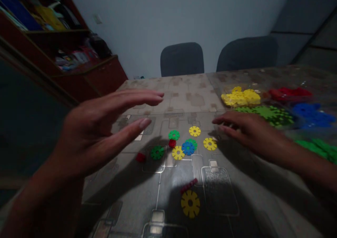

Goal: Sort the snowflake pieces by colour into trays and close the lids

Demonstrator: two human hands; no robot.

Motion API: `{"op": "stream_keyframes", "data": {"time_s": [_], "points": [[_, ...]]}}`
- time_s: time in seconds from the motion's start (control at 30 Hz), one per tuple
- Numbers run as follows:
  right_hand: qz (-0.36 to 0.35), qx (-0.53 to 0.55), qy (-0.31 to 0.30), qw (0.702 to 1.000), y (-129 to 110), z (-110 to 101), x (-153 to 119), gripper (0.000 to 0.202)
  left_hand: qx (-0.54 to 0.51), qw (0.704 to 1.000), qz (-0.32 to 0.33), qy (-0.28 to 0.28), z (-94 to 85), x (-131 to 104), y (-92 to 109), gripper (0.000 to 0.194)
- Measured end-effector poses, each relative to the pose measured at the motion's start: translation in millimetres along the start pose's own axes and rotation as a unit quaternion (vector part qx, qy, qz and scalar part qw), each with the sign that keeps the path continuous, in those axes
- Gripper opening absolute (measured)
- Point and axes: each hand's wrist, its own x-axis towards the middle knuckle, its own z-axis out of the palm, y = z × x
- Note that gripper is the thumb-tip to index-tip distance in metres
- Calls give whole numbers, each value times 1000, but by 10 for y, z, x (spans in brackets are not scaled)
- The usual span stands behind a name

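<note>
My left hand (pixel 105 129) hovers over the table's left side, thumb and fingers apart, holding nothing. My right hand (pixel 244 129) is over the right side, its fingers bent close together near a yellow notched disc (pixel 210 144); what they hold, if anything, is hidden. Between the hands lie a green disc (pixel 174 135), a yellow disc (pixel 195 131), another yellow disc (pixel 178 153) and a blue disc (pixel 188 148) overlapping a green one. A darker green disc (pixel 157 152) sits near red pieces (pixel 172 143). Closer to me, a yellow disc (pixel 190 204) touches or nearly touches a red notched piece (pixel 189 185).
Clear containers at the right hold yellow pieces (pixel 240 97), red pieces (pixel 291 94), light green pieces (pixel 265 115) and blue pieces (pixel 313 115). More green pieces (pixel 318 148) lie at the right edge. Two chairs (pixel 182 59) stand behind the patterned table (pixel 184 99).
</note>
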Motion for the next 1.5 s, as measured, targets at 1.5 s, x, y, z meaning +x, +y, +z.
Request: {"op": "stream_keyframes", "data": {"time_s": [1.5], "points": [[61,41,-93,993,-54,576,570,23,-31,931,4,-363,800,55,-369,60]]}}
